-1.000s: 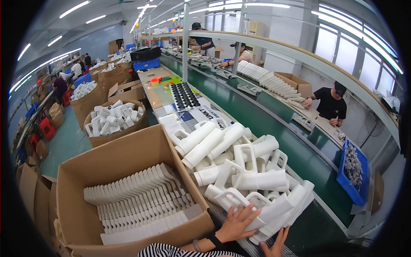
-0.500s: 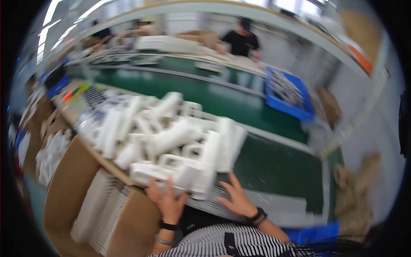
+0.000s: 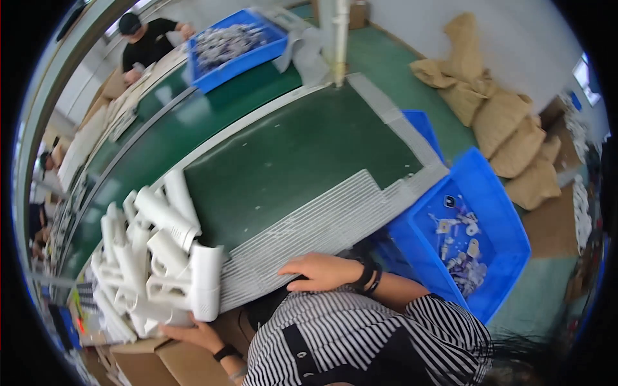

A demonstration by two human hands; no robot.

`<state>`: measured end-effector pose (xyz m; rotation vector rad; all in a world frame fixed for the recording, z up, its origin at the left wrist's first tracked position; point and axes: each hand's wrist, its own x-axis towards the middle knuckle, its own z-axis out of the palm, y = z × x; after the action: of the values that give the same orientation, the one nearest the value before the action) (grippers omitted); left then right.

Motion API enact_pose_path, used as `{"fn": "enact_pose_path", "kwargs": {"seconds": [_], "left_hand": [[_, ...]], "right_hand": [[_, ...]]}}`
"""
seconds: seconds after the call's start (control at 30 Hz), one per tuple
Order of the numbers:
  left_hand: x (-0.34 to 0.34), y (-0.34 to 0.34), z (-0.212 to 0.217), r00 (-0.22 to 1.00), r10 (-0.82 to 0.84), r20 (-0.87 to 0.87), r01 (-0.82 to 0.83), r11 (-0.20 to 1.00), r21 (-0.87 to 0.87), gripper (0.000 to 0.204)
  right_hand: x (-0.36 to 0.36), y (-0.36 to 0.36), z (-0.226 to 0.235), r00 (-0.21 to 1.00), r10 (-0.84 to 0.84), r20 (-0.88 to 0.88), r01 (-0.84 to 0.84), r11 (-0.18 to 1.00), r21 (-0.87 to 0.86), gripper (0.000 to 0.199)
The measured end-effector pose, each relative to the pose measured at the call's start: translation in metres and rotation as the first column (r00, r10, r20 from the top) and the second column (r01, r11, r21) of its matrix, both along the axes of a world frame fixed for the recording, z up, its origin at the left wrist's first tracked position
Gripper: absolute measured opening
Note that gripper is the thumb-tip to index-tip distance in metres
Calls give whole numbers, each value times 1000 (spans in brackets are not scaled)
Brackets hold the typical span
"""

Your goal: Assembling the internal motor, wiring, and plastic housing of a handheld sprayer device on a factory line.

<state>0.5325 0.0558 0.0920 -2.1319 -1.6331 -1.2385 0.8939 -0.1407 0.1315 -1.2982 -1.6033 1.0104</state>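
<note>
A heap of white plastic housings (image 3: pixel 151 257) lies at the left end of the green work surface (image 3: pixel 290 154), too tangled to count exactly, though a dozen or more show; most lie with their long axes running from the near edge up and away to the left, and the nearest one (image 3: pixel 206 282), a blocky piece, stands with its long axis roughly upright at the bench's near edge. The left hand (image 3: pixel 193 334) is under the bottom of this heap, fingers spread against the lowest pieces; whether it grips one cannot be told. The right hand (image 3: pixel 322 271) rests loosely curled, palm down, on the near edge of a ribbed grey mat (image 3: pixel 335 212), holding nothing. Half a second ago both hands were pressed on the housings directly in front of the person; now the view has swung to the right, the heap sits at the left, and the right hand has left it for the mat. Two blue bins show: one (image 3: pixel 496 212) just right of the bench with small white and dark parts in it, one (image 3: pixel 235 42) far across with pale parts. Several tan sacks (image 3: pixel 508 122) lie on the floor beyond. One other person in black (image 3: pixel 151 42) works at the far belt.
</note>
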Motion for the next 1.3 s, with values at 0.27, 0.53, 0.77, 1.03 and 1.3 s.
{"fn": "enact_pose_path", "kwargs": {"seconds": [0.27, 0.53, 0.77, 1.03, 1.3], "left_hand": [[35, -13, -4, 988, 155, 4, -153, 979, -136, 88], [30, -39, 7, 936, -352, 21, 351, 935, 49, 42], [30, -77, 9, 774, -471, 422, 557, 824, -101, 59], [51, -61, 79, 689, -719, 92, 724, 689, -35, 51], [139, -49, 106, 353, 2, 936, 936, 10, -353, 28]], "right_hand": [[-44, 30, 26, 993, -23, 117, 38, 991, -129, 75], [-51, 70, 0, 987, -161, 16, 161, 971, -176, 87], [-52, 82, 34, 847, -367, -383, 277, 922, -271, 77], [-32, 63, 124, 822, -336, -460, 412, 908, 73, 81], [-21, 48, 133, 900, -374, -226, 436, 804, 404, 89]]}}
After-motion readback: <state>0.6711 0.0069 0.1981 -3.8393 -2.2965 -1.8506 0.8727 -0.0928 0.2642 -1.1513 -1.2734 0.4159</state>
